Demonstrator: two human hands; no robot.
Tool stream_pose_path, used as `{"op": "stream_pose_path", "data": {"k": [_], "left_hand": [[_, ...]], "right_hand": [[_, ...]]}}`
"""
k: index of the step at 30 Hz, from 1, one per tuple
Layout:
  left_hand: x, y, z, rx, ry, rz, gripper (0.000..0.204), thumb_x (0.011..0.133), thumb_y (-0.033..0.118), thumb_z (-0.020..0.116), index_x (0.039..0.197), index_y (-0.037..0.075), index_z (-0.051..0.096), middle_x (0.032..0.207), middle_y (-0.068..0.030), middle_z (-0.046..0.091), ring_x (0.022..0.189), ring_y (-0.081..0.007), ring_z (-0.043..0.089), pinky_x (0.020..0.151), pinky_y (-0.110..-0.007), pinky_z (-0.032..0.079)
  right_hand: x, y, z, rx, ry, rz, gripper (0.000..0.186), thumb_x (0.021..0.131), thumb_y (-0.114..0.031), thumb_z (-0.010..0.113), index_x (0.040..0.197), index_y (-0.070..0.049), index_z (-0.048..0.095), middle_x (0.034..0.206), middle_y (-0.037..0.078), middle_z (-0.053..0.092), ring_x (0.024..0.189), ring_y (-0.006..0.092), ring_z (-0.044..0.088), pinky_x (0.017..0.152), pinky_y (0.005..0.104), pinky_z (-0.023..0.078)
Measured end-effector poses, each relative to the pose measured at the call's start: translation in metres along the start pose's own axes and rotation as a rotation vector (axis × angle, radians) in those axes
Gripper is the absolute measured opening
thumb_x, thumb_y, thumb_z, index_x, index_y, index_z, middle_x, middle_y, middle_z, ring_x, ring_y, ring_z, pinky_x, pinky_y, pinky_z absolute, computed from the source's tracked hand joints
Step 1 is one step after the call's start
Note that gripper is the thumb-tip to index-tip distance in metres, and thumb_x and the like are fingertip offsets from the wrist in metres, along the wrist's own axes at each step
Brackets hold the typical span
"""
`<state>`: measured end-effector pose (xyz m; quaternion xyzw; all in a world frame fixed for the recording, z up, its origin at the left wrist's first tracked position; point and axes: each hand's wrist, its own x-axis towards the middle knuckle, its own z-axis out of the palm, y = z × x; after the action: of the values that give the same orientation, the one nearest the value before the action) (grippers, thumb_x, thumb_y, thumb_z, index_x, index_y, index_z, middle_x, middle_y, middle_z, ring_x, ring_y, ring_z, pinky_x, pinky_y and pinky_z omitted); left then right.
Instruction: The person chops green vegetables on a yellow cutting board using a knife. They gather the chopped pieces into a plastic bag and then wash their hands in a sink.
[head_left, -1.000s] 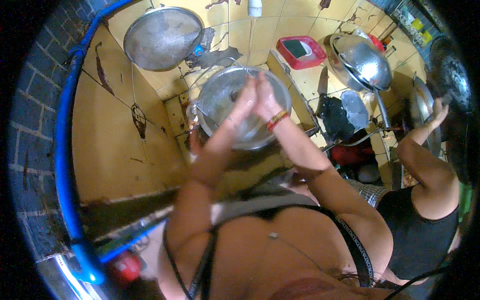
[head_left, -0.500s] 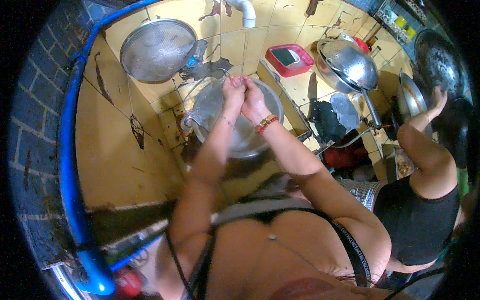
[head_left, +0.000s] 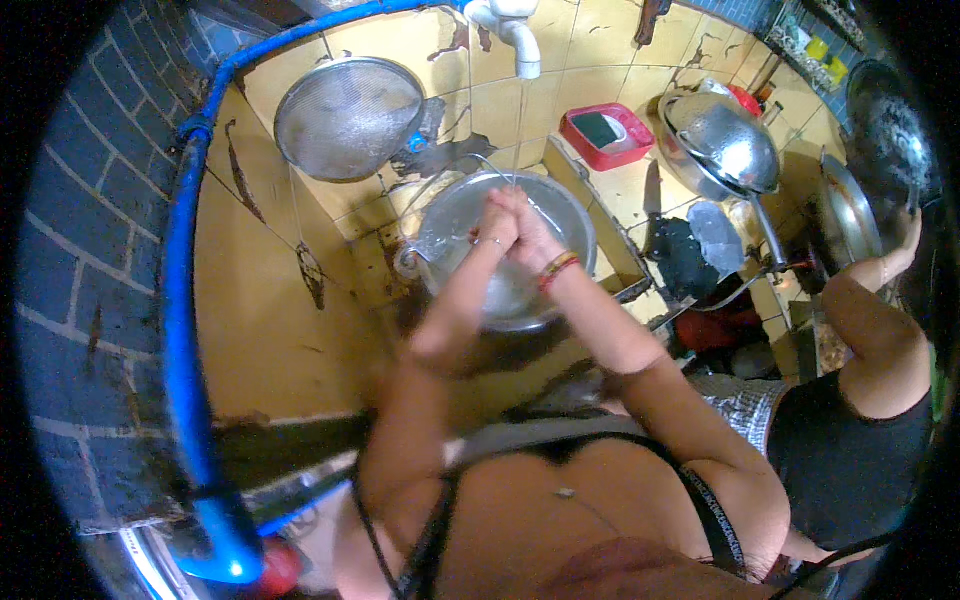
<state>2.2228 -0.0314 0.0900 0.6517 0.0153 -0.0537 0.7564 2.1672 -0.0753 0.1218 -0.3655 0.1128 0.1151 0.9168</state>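
My left hand and my right hand are clasped together, fingers closed round each other. They are over a round metal basin with a thin wire handle. A white tap stands above them, and a thin stream of water comes down from it behind my fingers. Cloudy water shows inside the basin. No object is visible between my palms, though their inner sides are hidden. A red and yellow beaded bracelet circles my right wrist.
A mesh strainer leans at the left. Right of the basin are a red tray, a knife, dark cloth and a metal pot with a lid. A co-worker's hand touches a dark pan. A blue pipe runs left.
My hands have gone from cupped under the water stream to clasped together, slightly nearer me. The whole view has shifted, so fixed things appear farther right and lower.
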Motion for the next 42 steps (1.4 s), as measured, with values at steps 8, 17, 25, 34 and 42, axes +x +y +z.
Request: {"op": "stream_pose_path", "data": {"k": [8,17,25,34,42], "left_hand": [[-0.023,-0.031,-0.031,0.248,-0.115,0.005,0.027,0.101,0.030,0.052,0.104,0.004,0.058,0.097,-0.0086,0.063,0.084,-0.0198,0.057,0.077,-0.035,0.050],[-0.025,-0.015,-0.028,0.404,-0.022,0.115,0.034,0.099,0.032,0.052,0.099,-0.001,0.063,0.090,-0.0113,0.068,0.077,-0.0213,0.060,0.068,-0.038,0.050],[-0.006,0.006,-0.039,0.419,0.109,0.230,0.040,0.101,0.032,0.049,0.100,-0.003,0.067,0.086,-0.0135,0.071,0.071,-0.0208,0.063,0.063,-0.039,0.051],[-0.026,-0.024,-0.024,0.474,-0.011,0.068,0.036,0.104,0.031,0.051,0.092,0.000,0.067,0.074,-0.0095,0.062,0.064,-0.0185,0.058,0.061,-0.036,0.047],[-0.033,-0.029,-0.057,0.284,0.206,-0.113,0.046,0.102,0.044,0.052,0.073,0.008,0.053,0.064,-0.0034,0.049,0.058,-0.0179,0.043,0.057,-0.036,0.036]], "right_hand": [[0.014,-0.027,-0.008,0.233,-0.247,0.331,0.035,0.098,-0.039,0.058,0.087,-0.006,0.059,0.077,0.015,0.064,0.070,0.0318,0.064,0.067,0.0445,0.056],[0.029,-0.004,-0.018,0.315,-0.152,0.211,0.043,0.103,-0.047,0.041,0.110,-0.008,0.057,0.113,0.015,0.063,0.101,0.0324,0.061,0.088,0.0482,0.051],[-0.033,-0.044,0.037,-0.079,-0.142,0.116,0.030,0.104,-0.032,0.051,0.119,-0.006,0.059,0.115,0.008,0.064,0.103,0.0177,0.061,0.094,0.0347,0.051],[0.084,-0.223,-0.115,-1.788,0.423,-0.552,0.071,0.099,-0.050,0.051,0.135,0.011,0.046,0.142,0.029,0.048,0.135,0.0399,0.045,0.113,0.0409,0.038],[0.127,-0.241,-0.096,-2.021,0.514,0.116,0.088,0.085,-0.077,0.043,0.141,-0.010,0.056,0.161,0.012,0.031,0.151,0.0296,0.023,0.107,0.0815,0.003]]}}
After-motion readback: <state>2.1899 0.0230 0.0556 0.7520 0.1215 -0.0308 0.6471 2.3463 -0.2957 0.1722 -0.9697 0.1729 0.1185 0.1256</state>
